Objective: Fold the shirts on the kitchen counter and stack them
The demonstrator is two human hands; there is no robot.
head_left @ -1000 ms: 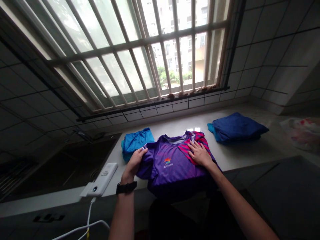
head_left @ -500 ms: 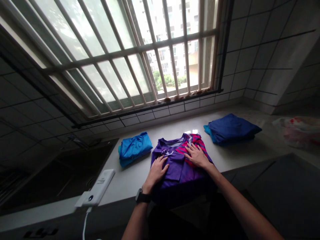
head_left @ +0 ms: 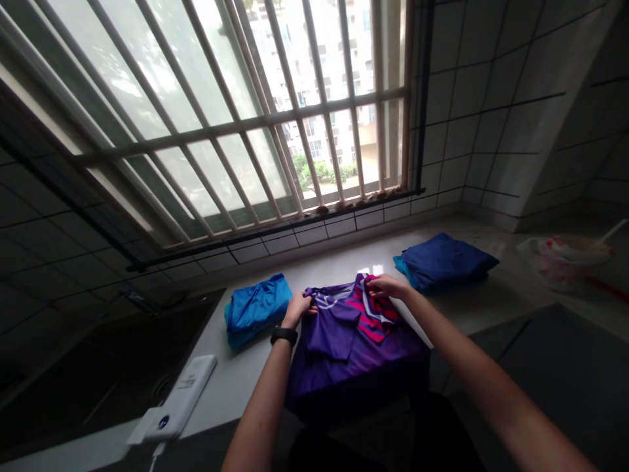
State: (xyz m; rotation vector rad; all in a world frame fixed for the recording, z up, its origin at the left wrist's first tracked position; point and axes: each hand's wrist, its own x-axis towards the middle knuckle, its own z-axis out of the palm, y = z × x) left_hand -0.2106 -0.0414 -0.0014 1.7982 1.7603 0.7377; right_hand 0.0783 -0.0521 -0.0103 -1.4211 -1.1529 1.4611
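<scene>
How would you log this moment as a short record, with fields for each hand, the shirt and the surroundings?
Left hand: gripping the purple shirt at one shoulder
Right hand: gripping it at the other shoulder, by the pink-striped sleeve
Shirt state: on the counter, sleeves inward over the front, lower part over the counter's edge
Left side: folded bright-blue cloth; white device
Right side: folded dark-blue cloth
Behind: barred window

The left grip [head_left: 301, 307] pinches, fingers bent toward the right grip [head_left: 378, 286], which sits apart on its right with fingers curled inward. The left forearm [head_left: 264, 406] drops steeply below its grip; the right forearm [head_left: 474, 364] slants down and outward from its own.
</scene>
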